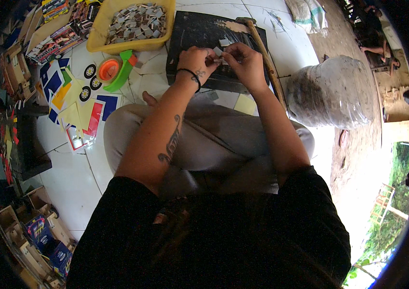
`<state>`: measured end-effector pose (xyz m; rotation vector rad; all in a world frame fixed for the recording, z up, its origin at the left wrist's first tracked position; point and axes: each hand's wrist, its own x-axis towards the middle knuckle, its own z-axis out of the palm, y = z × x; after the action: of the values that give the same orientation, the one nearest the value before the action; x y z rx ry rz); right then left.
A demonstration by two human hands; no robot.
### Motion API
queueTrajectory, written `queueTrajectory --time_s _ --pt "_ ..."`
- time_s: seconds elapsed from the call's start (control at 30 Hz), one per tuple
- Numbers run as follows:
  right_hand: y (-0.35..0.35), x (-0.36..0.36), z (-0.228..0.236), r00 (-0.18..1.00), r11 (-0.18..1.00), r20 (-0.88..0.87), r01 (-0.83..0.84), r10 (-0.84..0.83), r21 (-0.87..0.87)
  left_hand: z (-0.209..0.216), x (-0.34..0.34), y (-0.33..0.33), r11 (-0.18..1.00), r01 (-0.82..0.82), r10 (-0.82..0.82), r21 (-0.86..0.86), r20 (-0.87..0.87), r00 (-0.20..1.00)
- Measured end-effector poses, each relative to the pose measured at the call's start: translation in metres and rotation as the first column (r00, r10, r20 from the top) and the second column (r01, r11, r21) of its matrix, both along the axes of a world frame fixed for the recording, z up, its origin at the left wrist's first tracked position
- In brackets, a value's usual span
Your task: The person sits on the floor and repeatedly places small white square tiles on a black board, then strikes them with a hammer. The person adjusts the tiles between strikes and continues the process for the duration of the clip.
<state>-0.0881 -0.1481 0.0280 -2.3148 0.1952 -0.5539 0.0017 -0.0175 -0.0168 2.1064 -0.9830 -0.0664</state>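
Over a black box (185, 36), my left hand (199, 61) and my right hand (244, 62) meet with their fingertips pinched. Between them is a small grey square piece (218, 51), which both hands seem to grip. Another light piece (224, 42) lies on the box just beyond the fingers. Along the box's right edge rests a hammer (268, 60), its head at the far end. To the far left of the hands stands a yellow basin (172, 24) holding many similar grey squares (137, 24).
Left on the tiled floor (77, 180) lie a green tape dispenser (121, 77), an orange ring (109, 69), several black wheel shapes (90, 71) and coloured sheets (72, 113). Printed boxes (60, 41) stand farther left. A large plastic-wrapped bundle (329, 91) sits to the right.
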Motion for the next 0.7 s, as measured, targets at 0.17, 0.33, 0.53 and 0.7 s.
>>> queueTrajectory --time_s 0.17,0.33,0.53,0.7 --pt "-0.0002 0.0001 -0.0029 1.0 0.999 -0.004 -0.008 0.008 0.032 0.0025 -0.0008 0.0009 1.0 0.005 -0.005 -0.002 -0.012 1.0" --pt "-0.0009 0.0014 -0.0054 0.999 0.999 0.045 -0.013 0.014 -0.029 0.0066 -0.0034 0.002 1.0 -0.005 0.006 0.024 -0.042 0.999" --pt "-0.0017 0.0023 -0.0054 0.994 0.994 0.083 -0.057 0.065 -0.095 0.0046 -0.0019 0.0008 0.999 -0.001 0.002 0.041 -0.035 0.999" --pt "-0.0001 0.0002 -0.0023 1.0 0.995 -0.001 -0.015 0.015 -0.101 0.0016 -0.0004 0.0006 0.998 -0.002 0.003 0.06 -0.018 1.0"
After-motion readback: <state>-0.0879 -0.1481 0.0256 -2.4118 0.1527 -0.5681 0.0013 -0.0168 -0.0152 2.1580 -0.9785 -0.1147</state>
